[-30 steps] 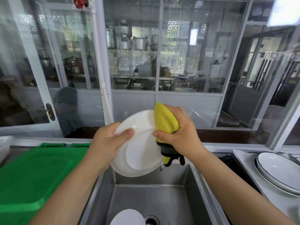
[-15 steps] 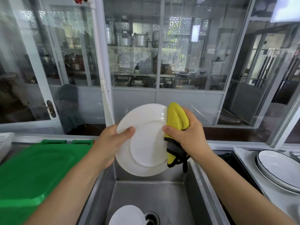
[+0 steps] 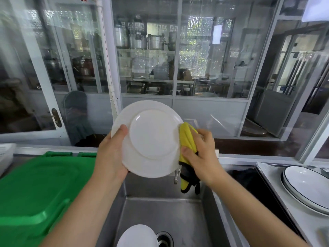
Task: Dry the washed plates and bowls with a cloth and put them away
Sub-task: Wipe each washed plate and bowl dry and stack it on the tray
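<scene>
A white plate (image 3: pixel 151 138) is held upright above the steel sink (image 3: pixel 165 216), its underside facing me. My left hand (image 3: pixel 111 154) grips its left rim, thumb on the back. My right hand (image 3: pixel 199 154) grips a yellow cloth (image 3: pixel 187 139) with dark trim and presses it against the plate's right rim. Another white dish (image 3: pixel 137 236) lies in the sink beside the drain (image 3: pixel 163 238). A stack of dark-rimmed white plates (image 3: pixel 306 186) sits on the counter at the right.
A green plastic bin lid (image 3: pixel 35 189) fills the left counter. A white tray edge (image 3: pixel 7 154) shows at far left. Glass partition panels (image 3: pixel 146 68) stand directly behind the sink. A dark cloth (image 3: pixel 243 175) lies right of the sink.
The plate has turned so its underside faces me squarely and has risen a little. My right hand with the cloth has slid from the plate's upper edge down to its right rim.
</scene>
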Motion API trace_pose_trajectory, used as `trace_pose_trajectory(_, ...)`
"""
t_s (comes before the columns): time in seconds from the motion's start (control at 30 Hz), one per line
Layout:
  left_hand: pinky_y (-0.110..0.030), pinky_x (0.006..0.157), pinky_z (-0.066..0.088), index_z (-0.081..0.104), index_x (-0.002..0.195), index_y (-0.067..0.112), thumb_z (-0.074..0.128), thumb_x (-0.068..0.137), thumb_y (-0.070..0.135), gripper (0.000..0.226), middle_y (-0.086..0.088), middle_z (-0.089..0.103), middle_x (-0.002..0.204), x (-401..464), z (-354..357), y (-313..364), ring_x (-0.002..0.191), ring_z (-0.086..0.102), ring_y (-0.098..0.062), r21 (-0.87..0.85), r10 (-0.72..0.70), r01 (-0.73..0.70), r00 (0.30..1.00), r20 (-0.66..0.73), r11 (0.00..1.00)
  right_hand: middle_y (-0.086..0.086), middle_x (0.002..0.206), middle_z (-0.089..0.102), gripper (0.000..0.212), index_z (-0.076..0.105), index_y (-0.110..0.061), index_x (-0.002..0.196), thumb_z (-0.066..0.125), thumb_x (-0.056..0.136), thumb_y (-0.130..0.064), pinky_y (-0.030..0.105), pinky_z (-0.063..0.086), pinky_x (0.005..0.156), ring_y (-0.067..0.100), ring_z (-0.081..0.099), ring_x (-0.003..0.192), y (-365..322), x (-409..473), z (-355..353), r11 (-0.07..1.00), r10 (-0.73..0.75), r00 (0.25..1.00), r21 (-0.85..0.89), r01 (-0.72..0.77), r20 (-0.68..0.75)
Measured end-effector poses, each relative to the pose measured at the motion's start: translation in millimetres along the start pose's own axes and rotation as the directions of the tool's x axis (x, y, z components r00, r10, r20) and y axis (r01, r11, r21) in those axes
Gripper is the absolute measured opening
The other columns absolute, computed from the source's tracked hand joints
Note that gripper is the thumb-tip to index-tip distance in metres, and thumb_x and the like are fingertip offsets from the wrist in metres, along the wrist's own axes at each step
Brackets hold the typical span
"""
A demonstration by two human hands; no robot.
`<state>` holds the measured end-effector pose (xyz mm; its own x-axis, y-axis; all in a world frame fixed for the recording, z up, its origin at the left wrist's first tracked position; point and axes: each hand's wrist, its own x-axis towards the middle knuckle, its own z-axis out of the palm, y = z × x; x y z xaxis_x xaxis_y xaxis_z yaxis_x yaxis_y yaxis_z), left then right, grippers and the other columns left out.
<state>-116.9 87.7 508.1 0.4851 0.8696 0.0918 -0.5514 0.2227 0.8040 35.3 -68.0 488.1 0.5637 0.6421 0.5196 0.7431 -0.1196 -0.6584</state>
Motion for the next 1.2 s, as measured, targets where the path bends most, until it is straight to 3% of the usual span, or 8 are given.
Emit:
trace_pose_trajectory(0.07,-0.032,0.058,0.057,0.066,0.107,0.019,0.062,0.091,0.028,0.019,0.001,0.075,0.096,-1.3,3.5,-7.9,0.084,0.072,-0.017,-0.021,0.019,-0.02,0.999,-0.032,1.0,0.001,0.131,0.027,0.066,0.03,-0.023,0.148,0.056,0.087,-0.029,0.021,0.017,0.102,0.009,0.021,0.115,2.3,-14.0,12.4,0.987,-0.057,0.998,-0.155,0.051,-0.031)
trace_pose_trajectory(0.2,-0.035,0.065,0.058,0.063,0.112,0.022,0.058,0.093,0.026,0.02,0.0,0.073,0.105,-3.7,16.1,-27.7,0.091,0.07,-0.018,-0.066,0.015,-0.02,0.997,-0.082,0.998,0.015,0.135,0.038,0.065,0.033,-0.021,0.144,0.051,0.082,-0.029,0.04,0.04,0.09,0.03,0.037,0.108,-0.2,-36.5,28.8,0.889,-0.254,0.964,-0.413,0.2,-0.079)
trace_pose_trajectory(0.33,-0.042,0.073,0.058,0.062,0.106,0.025,0.057,0.094,0.027,0.014,-0.005,0.072,0.105,-8.6,32.1,-48.5,0.09,0.07,-0.023,-0.072,-0.057,0.048,0.99,-0.125,0.996,0.012,0.133,0.039,0.063,0.039,-0.024,0.14,0.048,0.079,-0.034,0.045,0.045,0.082,0.032,0.043,0.103,-1.7,-40.9,35.5,0.775,-0.423,0.906,-0.51,0.372,0.016)
trace_pose_trajectory(0.47,-0.034,0.057,0.057,0.064,0.109,0.02,0.059,0.092,0.026,0.018,-0.005,0.075,0.093,-14.9,40.7,-62.8,0.08,0.072,-0.021,-0.063,-0.042,0.033,0.989,-0.145,0.997,0.008,0.134,0.038,0.067,0.041,-0.028,0.139,0.054,0.073,-0.03,0.043,0.041,0.081,0.03,0.043,0.106,6.9,-43.3,33.5,0.712,-0.504,0.855,-0.502,0.491,0.12)
trace_pose_trajectory(0.6,-0.032,0.06,0.057,0.064,0.108,0.023,0.059,0.092,0.03,0.017,0.001,0.075,0.097,-18.3,41.1,-66.2,0.086,0.072,-0.018,-0.015,-0.001,-0.001,0.991,-0.132,1.0,0.007,0.13,0.04,0.066,0.042,-0.03,0.137,0.056,0.073,-0.025,0.043,0.043,0.084,0.03,0.044,0.105,34.0,-45.5,4.6,0.755,-0.496,0.858,-0.421,0.502,0.133)
trace_pose_trajectory(0.73,-0.028,0.062,0.057,0.066,0.104,0.028,0.062,0.089,0.033,0.015,0.006,0.074,0.096,-27.3,37.6,-69.9,0.086,0.071,-0.014,0.081,0.05,-0.041,0.991,-0.123,0.996,0.014,0.124,0.049,0.061,0.055,-0.02,0.133,0.066,0.074,-0.014,0.046,0.047,0.082,0.033,0.048,0.101,52.7,-37.1,-26.8,0.87,-0.365,0.929,-0.335,0.361,0.053)
trace_pose_trajectory(0.9,-0.023,0.058,0.056,0.075,0.084,0.026,0.061,0.091,0.022,0.015,0.003,0.076,0.088,-44.8,44.3,-80.7,0.077,0.072,-0.012,0.177,0.064,-0.052,0.996,-0.063,0.983,0.018,0.124,0.051,0.054,0.054,-0.016,0.135,0.055,0.081,-0.025,0.047,0.045,0.081,0.037,0.048,0.1,41.7,-11.0,-39.0,0.874,-0.284,0.958,-0.401,0.273,0.034)
trace_pose_trajectory(1.2,-0.028,0.053,0.056,0.075,0.079,0.021,0.061,0.091,0.019,0.019,-0.005,0.075,0.083,-44.5,39.3,-71.7,0.072,0.072,-0.018,0.2,0.029,-0.018,0.998,-0.051,0.98,0.01,0.124,0.05,0.054,0.049,-0.026,0.137,0.049,0.083,-0.031,0.042,0.044,0.079,0.03,0.048,0.102,25.4,-33.0,-10.3,0.753,-0.485,0.839,-0.37,0.544,0.248)
